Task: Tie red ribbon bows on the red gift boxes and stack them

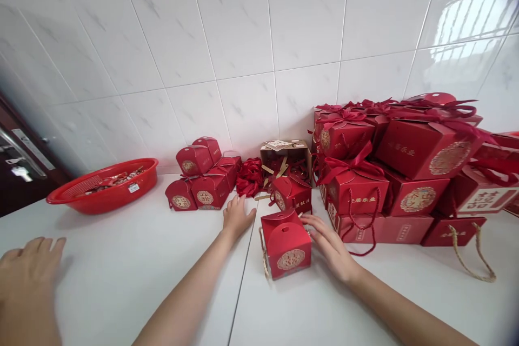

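Observation:
A red gift box [290, 246] with a gold round emblem, a folded scalloped top and a twisted cord handle stands in front of me. My right hand [330, 246] lies along its right side with fingers stretched, the fingertips at the back edge of the box. My left hand [237, 220] reaches flat over the table, thumb apart, holding nothing, its fingertips close to a pile of dark red ribbons [248, 175]. Behind the front box stands another red box [292, 193]. An open carton [307, 161] with red ribbons and gold strips sits at the wall.
Another person's hand [34, 265] rests at the far left. A red plastic basket [144, 175] holds small wrapped pieces. Several small red boxes [211, 190] are stacked left of the ribbons. Ribbon-tied boxes [417, 148] pile up on the right. Tiled wall [251, 113] closes the back.

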`<move>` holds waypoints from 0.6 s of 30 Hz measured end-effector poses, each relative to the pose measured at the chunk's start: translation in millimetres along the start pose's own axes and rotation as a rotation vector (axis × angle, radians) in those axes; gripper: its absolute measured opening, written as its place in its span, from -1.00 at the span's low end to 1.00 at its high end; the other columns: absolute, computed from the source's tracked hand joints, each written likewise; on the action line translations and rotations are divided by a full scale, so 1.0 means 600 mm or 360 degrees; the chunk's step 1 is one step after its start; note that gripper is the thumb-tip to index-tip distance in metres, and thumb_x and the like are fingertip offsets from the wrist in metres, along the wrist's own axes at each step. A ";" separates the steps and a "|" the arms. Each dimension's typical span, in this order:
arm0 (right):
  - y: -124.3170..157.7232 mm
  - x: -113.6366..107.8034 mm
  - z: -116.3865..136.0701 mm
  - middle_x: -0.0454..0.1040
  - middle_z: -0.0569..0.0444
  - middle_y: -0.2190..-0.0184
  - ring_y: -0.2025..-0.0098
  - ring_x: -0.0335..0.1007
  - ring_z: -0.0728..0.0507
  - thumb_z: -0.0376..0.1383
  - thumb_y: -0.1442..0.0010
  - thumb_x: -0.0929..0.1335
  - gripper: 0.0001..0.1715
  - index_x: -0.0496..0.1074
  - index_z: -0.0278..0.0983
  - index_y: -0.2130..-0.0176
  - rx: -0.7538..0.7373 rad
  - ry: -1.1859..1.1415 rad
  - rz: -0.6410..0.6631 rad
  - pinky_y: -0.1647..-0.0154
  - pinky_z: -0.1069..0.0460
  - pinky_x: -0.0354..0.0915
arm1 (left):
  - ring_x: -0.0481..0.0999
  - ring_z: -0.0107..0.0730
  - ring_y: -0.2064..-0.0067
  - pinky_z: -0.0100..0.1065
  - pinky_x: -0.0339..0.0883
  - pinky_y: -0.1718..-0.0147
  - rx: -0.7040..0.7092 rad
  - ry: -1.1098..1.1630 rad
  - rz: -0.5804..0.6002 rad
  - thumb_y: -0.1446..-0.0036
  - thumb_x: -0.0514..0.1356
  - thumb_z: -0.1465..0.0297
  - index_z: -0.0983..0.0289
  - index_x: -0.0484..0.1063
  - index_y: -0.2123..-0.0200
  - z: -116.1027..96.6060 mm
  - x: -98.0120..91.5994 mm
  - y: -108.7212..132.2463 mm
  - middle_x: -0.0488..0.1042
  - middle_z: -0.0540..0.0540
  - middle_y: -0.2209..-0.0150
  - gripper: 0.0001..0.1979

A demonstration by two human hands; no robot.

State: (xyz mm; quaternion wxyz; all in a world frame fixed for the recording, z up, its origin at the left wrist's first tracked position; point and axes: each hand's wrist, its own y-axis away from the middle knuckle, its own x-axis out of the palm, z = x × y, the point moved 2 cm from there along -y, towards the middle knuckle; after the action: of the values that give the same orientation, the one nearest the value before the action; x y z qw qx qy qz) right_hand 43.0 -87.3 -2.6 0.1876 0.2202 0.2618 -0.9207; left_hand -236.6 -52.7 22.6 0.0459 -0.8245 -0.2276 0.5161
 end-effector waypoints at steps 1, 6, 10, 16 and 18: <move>0.003 -0.002 0.005 0.13 -0.02 -0.29 -0.33 0.00 -0.17 -0.24 -0.34 0.08 -0.47 0.17 -0.15 -0.25 -0.0024 -0.0190 0.0035 -0.30 -0.17 0.05 | 0.37 -0.08 -0.10 0.06 0.29 -0.04 -0.0025 -0.0039 -0.0022 -0.20 0.19 0.30 0.29 0.33 -0.06 0.004 0.006 -0.013 0.33 0.21 -0.12 -0.62; 0.016 0.006 0.030 -0.31 0.06 -0.41 -0.41 -0.40 -0.21 -0.09 -0.21 0.34 -0.07 -0.21 -0.01 -0.36 -0.0072 -0.0635 0.0226 -0.37 -0.22 -0.20 | 0.46 -0.22 0.04 -0.09 0.41 0.09 -0.0143 -0.0061 -0.0029 -0.25 0.15 0.30 0.28 0.35 -0.04 0.011 0.014 -0.052 0.40 0.18 -0.03 -0.67; 0.016 0.019 0.039 -0.27 -0.09 -0.40 -0.41 -0.33 -0.26 -0.05 -0.13 0.41 -0.14 0.04 -0.13 -0.29 -0.0108 -0.0345 0.0130 -0.35 -0.23 -0.14 | 0.47 -0.24 0.05 -0.11 0.41 0.09 -0.0154 0.0086 -0.0081 -0.26 0.13 0.30 0.26 0.36 -0.02 0.010 -0.008 -0.039 0.40 0.17 -0.03 -0.70; 0.035 -0.015 0.066 -0.10 -0.04 -0.36 -0.38 -0.24 -0.21 -0.14 -0.36 0.16 -0.44 0.00 -0.12 -0.29 -0.0364 -0.0231 -0.0336 -0.34 -0.23 -0.15 | 0.49 -0.26 0.09 -0.14 0.43 0.13 -0.0172 0.0463 -0.0212 -0.26 0.12 0.29 0.30 0.37 0.00 -0.065 -0.103 -0.021 0.44 0.16 0.02 -0.71; 0.049 -0.032 0.094 0.17 -0.04 -0.24 -0.30 -0.01 -0.23 -0.13 -0.37 0.15 -0.55 0.21 -0.11 -0.20 -0.0376 -0.0363 -0.0460 -0.29 -0.21 -0.03 | 0.52 -0.30 0.22 -0.25 0.44 0.23 -0.0075 0.0633 -0.0135 -0.31 0.02 0.28 0.35 0.41 0.05 -0.115 -0.141 0.004 0.51 0.13 0.23 -0.69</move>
State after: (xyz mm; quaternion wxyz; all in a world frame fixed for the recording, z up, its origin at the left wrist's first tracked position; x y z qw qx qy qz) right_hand 55.4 -138.1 38.8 0.1066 0.0512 0.3737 -0.9200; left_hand -206.5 -79.7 124.1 0.0924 -0.9007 -0.2608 0.3351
